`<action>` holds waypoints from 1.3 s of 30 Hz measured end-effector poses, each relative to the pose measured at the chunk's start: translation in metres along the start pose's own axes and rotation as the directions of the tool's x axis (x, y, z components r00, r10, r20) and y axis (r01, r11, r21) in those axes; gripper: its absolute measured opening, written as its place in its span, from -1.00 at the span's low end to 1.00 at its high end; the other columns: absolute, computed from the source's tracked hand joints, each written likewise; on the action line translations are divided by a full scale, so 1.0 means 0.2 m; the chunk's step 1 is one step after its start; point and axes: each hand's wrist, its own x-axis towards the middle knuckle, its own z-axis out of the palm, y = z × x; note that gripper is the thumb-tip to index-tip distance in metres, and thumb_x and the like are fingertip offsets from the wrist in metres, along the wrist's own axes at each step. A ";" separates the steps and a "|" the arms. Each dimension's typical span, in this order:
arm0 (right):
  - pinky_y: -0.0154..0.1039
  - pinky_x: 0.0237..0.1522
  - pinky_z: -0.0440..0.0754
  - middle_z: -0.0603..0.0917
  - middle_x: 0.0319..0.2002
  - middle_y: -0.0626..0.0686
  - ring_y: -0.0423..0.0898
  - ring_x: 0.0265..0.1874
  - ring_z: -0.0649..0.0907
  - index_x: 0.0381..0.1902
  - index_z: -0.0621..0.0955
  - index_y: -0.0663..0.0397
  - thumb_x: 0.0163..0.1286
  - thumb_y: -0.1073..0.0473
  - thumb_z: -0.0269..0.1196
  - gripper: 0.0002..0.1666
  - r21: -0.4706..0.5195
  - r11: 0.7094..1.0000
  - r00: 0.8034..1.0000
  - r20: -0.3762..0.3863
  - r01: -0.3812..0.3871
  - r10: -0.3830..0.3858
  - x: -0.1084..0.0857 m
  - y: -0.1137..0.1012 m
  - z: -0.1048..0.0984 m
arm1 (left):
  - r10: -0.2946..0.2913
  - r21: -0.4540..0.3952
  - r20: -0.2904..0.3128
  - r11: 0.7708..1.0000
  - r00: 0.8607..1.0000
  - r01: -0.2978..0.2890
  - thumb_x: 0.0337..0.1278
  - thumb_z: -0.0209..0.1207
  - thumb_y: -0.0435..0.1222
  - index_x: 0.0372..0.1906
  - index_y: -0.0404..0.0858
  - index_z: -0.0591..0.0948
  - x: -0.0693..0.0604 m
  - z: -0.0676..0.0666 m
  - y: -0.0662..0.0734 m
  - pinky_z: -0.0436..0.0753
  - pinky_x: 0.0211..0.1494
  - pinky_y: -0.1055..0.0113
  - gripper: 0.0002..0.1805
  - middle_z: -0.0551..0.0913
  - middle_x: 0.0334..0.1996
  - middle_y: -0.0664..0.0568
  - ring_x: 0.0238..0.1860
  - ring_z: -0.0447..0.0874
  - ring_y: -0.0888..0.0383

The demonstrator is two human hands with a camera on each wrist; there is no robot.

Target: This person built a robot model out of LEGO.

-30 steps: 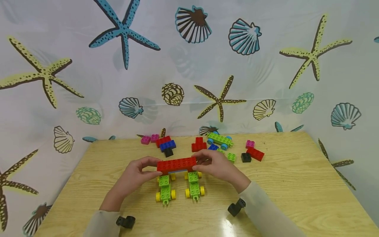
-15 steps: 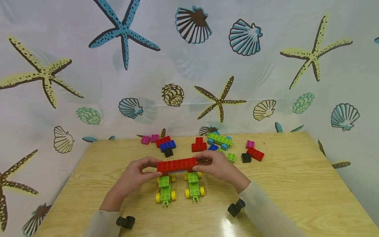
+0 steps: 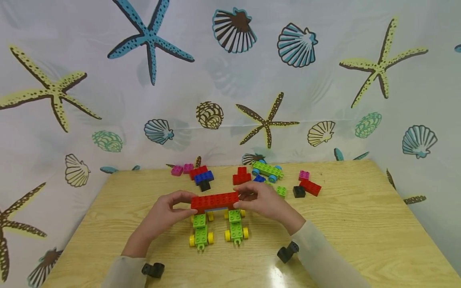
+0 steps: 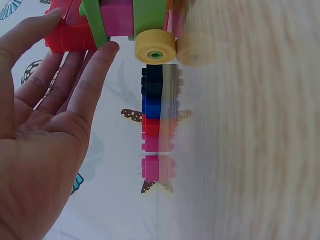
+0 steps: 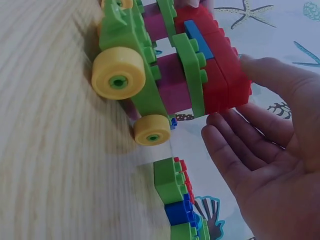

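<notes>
Wheels point(image 3: 192, 240), yellow ones, are closest to me, carrying two green wheeled bases point(image 3: 236, 231) side by side on the table point(image 3: 342, 240), hooks pointing my way. On each, purple bricks point(image 5: 174, 85) rise to green studded bricks point(image 5: 190, 75), and across both lies the red span point(image 3: 215, 201), a blue piece point(image 5: 199, 39) set between the red bricks of its underside.

My left hand point(image 3: 163, 210) pinches the span's left end and my right hand point(image 3: 264, 200) the other, each with thumb and fingertips set only a brick's breadth apart, palms clear. I see no gap between red and green, but I cannot tell whether every stud has gripped.

To do this well, I judge, I should press evenly at both ends, straight down over each purple column; a lopsided push could tip one side or roll a base. Lining the bases up parallel first would help the bridge sit square.

Farther off, loose bricks point(image 3: 204, 177) and a green car point(image 3: 267, 169) on blue wheels lie before the starfish-and-shell cloth point(image 3: 216, 88).
</notes>
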 end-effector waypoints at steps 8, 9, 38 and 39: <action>-0.16 0.23 0.83 0.82 0.18 0.07 -0.06 0.09 0.79 0.34 0.76 0.05 0.58 0.02 0.47 -0.53 0.021 1.000 1.000 -0.025 0.014 -0.013 0.00 0.00 0.00 | 0.002 0.019 -0.017 1.000 1.000 -0.002 0.55 0.41 -0.07 0.35 -0.16 0.73 0.00 0.00 0.00 0.84 0.33 0.18 -0.56 0.78 0.31 -0.10 0.38 0.69 -0.14; -0.16 0.22 0.83 0.82 0.18 0.07 -0.06 0.09 0.79 0.33 0.76 0.04 0.58 0.02 0.47 -0.54 0.024 1.000 1.000 -0.026 0.011 -0.011 0.00 0.00 0.00 | 0.003 0.022 -0.017 1.000 1.000 -0.003 0.55 0.41 -0.08 0.34 -0.16 0.73 0.00 0.00 0.00 0.84 0.33 0.17 -0.57 0.78 0.31 -0.10 0.37 0.68 -0.14; -0.11 0.28 0.83 0.81 0.26 0.10 0.02 0.19 0.78 0.32 0.78 0.01 0.58 0.03 0.47 -0.56 0.060 0.998 1.000 -0.026 -0.006 0.007 -0.04 0.03 0.00 | -0.008 0.058 -0.020 0.998 1.000 0.009 0.51 0.44 -0.06 0.28 -0.14 0.78 -0.01 0.04 0.02 0.78 0.43 0.07 -0.59 0.81 0.27 -0.04 0.40 0.69 -0.12; -0.10 0.28 0.83 0.81 0.26 0.10 0.03 0.20 0.78 0.33 0.77 0.02 0.59 0.03 0.46 -0.56 0.056 0.998 1.000 -0.022 -0.006 0.007 -0.05 0.03 -0.01 | -0.010 0.055 -0.020 0.998 1.000 0.011 0.51 0.44 -0.06 0.28 -0.13 0.78 -0.01 0.05 0.02 0.77 0.44 0.05 -0.60 0.81 0.27 -0.04 0.39 0.69 -0.11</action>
